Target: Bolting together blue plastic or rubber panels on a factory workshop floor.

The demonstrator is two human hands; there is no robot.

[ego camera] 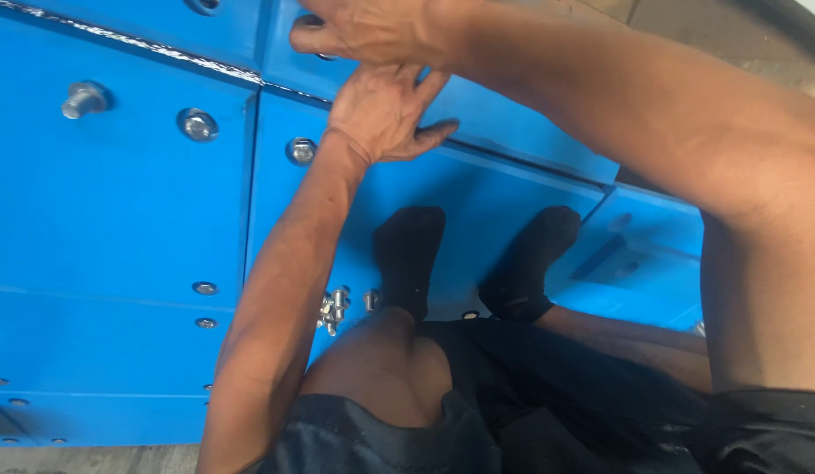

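Both hands work at the top seam where the blue panels meet. Left hand (381,110) lies flat, palm down, fingers spread on the blue panel (478,202), gripping nothing. Right hand (364,31) reaches across above it, fingers curled around a bolt head (309,21) at the upper panel's edge; mostly hidden, so cannot tell how firm the grip is.

Nearest the camera: bent knee and dark shorts, the person sitting on the panels. Two feet in black socks (407,254) rest on the blue surface just ahead. Loose pile of silver bolts (334,307) lies just left of the left foot.

Further out: seated bolt with washer (301,150) beside the left wrist, another (197,124) further left, and a raised bolt (84,96) standing proud, not driven home. Small fasteners run along the lower left edge.

Risks, as a judgement:
- Right-hand reach is stretched and crossed; a slip could skin knuckles on the panel edge.
- Loose bolts sit close to the foot; a shift could scatter them.
- Body weight on the panels could misalign the seam holes.
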